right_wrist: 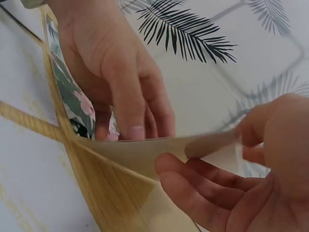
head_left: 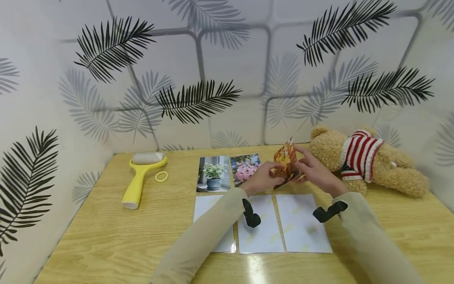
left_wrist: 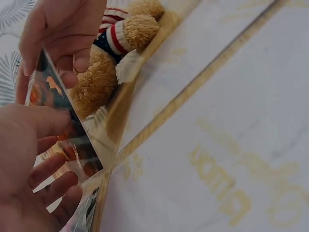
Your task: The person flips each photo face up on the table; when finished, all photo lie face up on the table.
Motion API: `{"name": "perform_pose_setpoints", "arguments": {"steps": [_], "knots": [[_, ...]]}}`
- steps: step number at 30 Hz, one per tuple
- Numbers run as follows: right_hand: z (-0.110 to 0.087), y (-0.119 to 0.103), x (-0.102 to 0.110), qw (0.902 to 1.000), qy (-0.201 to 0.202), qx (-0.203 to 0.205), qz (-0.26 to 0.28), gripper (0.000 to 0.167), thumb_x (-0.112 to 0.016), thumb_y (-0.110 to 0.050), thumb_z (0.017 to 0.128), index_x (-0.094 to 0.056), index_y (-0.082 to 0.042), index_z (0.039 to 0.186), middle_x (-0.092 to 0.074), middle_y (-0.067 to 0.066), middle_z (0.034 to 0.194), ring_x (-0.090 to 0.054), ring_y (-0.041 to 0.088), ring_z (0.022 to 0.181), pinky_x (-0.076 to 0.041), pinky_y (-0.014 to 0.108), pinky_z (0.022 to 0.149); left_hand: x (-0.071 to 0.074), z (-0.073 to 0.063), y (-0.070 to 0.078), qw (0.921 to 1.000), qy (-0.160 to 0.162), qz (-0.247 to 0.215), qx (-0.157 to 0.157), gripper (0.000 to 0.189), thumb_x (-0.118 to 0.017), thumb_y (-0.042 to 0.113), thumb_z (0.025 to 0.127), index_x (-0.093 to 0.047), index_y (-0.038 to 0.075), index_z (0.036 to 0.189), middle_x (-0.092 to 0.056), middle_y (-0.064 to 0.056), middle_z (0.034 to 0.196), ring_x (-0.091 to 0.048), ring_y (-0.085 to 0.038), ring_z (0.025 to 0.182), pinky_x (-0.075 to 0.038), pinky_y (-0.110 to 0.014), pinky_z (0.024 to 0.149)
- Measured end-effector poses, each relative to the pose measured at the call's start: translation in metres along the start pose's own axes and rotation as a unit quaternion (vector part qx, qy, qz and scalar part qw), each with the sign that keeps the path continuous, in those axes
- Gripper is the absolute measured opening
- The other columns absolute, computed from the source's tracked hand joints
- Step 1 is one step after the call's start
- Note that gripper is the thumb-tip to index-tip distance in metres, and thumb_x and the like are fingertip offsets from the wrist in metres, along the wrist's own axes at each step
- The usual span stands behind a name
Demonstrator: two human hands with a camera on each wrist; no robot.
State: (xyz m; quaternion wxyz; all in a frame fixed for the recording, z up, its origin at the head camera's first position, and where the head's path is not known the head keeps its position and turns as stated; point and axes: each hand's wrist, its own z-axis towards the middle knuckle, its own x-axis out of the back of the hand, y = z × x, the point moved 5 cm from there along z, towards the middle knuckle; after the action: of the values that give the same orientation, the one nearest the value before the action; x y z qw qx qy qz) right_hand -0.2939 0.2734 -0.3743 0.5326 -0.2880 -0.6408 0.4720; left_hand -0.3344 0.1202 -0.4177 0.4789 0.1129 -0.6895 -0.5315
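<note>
A glossy photo print (head_left: 285, 156) with an orange, flame-like picture is raised and bowed above the table. My left hand (head_left: 263, 178) pinches its left side between thumb and fingers. At the opposite edge my right hand (head_left: 313, 169) grips it. In the right wrist view the print's pale back (right_wrist: 130, 153) faces the camera. Left of the hands lie a photo of a potted white-flowered plant (head_left: 214, 173) and a photo of pink flowers (head_left: 244, 169). Below, three white sheets (head_left: 301, 225) with faint yellow marks lie in a row, partly under the left sleeve.
A yellow-handled lint roller (head_left: 140, 177) and a yellow ring (head_left: 161, 176) lie at the table's left. At the back right a teddy bear (head_left: 365, 161) in a striped sweater lies on its side, close to my right hand. A leaf-patterned wall covering (head_left: 234, 118) stands behind.
</note>
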Motion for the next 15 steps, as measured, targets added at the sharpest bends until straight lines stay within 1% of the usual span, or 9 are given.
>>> {"name": "perform_pose_setpoints", "arguments": {"steps": [2, 3, 5, 6, 8, 10, 13, 15], "knots": [[-0.001, 0.002, 0.003, 0.9989, 0.013, 0.004, -0.044, 0.058, -0.042, -0.009, 0.103, -0.014, -0.001, 0.152, -0.052, 0.035, 0.116, -0.064, 0.029, 0.091, -0.057, 0.043, 0.072, -0.001, 0.001, 0.001, 0.9983, -0.002, 0.051, -0.028, 0.042, -0.064, 0.021, 0.093, -0.056, 0.011, 0.133, -0.052, -0.009, 0.129, -0.055, -0.016, 0.101, -0.048, -0.024, 0.082], [-0.001, 0.003, 0.004, 0.9976, 0.018, 0.005, -0.067, 0.056, -0.044, -0.007, 0.101, -0.018, 0.003, 0.150, -0.055, 0.033, 0.113, -0.063, 0.027, 0.091, -0.057, 0.042, 0.071, -0.001, 0.002, 0.002, 0.9959, -0.002, 0.079, -0.044, 0.040, -0.065, 0.020, 0.092, -0.058, 0.008, 0.130, -0.053, -0.010, 0.127, -0.055, -0.018, 0.103, -0.048, -0.025, 0.086], [-0.002, 0.005, 0.007, 0.9921, 0.032, 0.000, -0.121, 0.053, -0.049, -0.003, 0.098, -0.027, 0.008, 0.145, -0.060, 0.028, 0.104, -0.063, 0.022, 0.085, -0.056, 0.038, 0.066, -0.002, 0.001, 0.005, 0.9889, -0.001, 0.131, -0.070, 0.036, -0.067, 0.019, 0.091, -0.062, 0.005, 0.123, -0.055, -0.011, 0.127, -0.054, -0.021, 0.112, -0.045, -0.027, 0.094], [-0.002, 0.006, 0.009, 0.9886, 0.039, -0.003, -0.145, 0.051, -0.051, -0.001, 0.096, -0.031, 0.009, 0.142, -0.062, 0.025, 0.098, -0.062, 0.021, 0.079, -0.056, 0.036, 0.063, -0.003, 0.001, 0.006, 0.9851, -0.002, 0.155, -0.074, 0.034, -0.068, 0.019, 0.090, -0.063, 0.005, 0.121, -0.055, -0.011, 0.128, -0.052, -0.022, 0.117, -0.043, -0.028, 0.098], [-0.002, 0.008, 0.010, 0.9811, 0.049, -0.010, -0.187, 0.047, -0.054, 0.002, 0.092, -0.038, 0.010, 0.137, -0.063, 0.021, 0.089, -0.061, 0.019, 0.069, -0.053, 0.034, 0.057, -0.004, -0.001, 0.008, 0.9800, -0.004, 0.184, -0.075, 0.032, -0.069, 0.019, 0.088, -0.066, 0.005, 0.117, -0.054, -0.012, 0.133, -0.049, -0.025, 0.125, -0.039, -0.032, 0.105], [-0.001, 0.009, 0.011, 0.9715, 0.058, -0.016, -0.229, 0.045, -0.056, 0.001, 0.090, -0.045, 0.009, 0.132, -0.061, 0.016, 0.082, -0.060, 0.017, 0.060, -0.049, 0.032, 0.052, -0.004, -0.003, 0.008, 0.9765, -0.011, 0.206, -0.063, 0.034, -0.070, 0.020, 0.088, -0.066, 0.007, 0.119, -0.051, -0.010, 0.139, -0.045, -0.026, 0.131, -0.035, -0.034, 0.109], [0.002, 0.011, 0.010, 0.9559, 0.064, -0.022, -0.286, 0.043, -0.058, -0.001, 0.087, -0.050, 0.010, 0.128, -0.054, 0.012, 0.077, -0.054, 0.017, 0.054, -0.041, 0.030, 0.050, -0.006, -0.005, 0.008, 0.9713, -0.023, 0.232, -0.047, 0.036, -0.068, 0.022, 0.089, -0.064, 0.010, 0.123, -0.049, -0.008, 0.141, -0.043, -0.025, 0.132, -0.033, -0.038, 0.110], [0.003, 0.011, 0.009, 0.9463, 0.067, -0.020, -0.316, 0.044, -0.059, -0.002, 0.086, -0.052, 0.012, 0.127, -0.052, 0.010, 0.074, -0.050, 0.016, 0.054, -0.037, 0.029, 0.050, -0.007, -0.006, 0.008, 0.9659, -0.030, 0.254, -0.042, 0.037, -0.065, 0.024, 0.091, -0.063, 0.012, 0.126, -0.048, -0.005, 0.141, -0.043, -0.023, 0.131, -0.033, -0.040, 0.108]]}}
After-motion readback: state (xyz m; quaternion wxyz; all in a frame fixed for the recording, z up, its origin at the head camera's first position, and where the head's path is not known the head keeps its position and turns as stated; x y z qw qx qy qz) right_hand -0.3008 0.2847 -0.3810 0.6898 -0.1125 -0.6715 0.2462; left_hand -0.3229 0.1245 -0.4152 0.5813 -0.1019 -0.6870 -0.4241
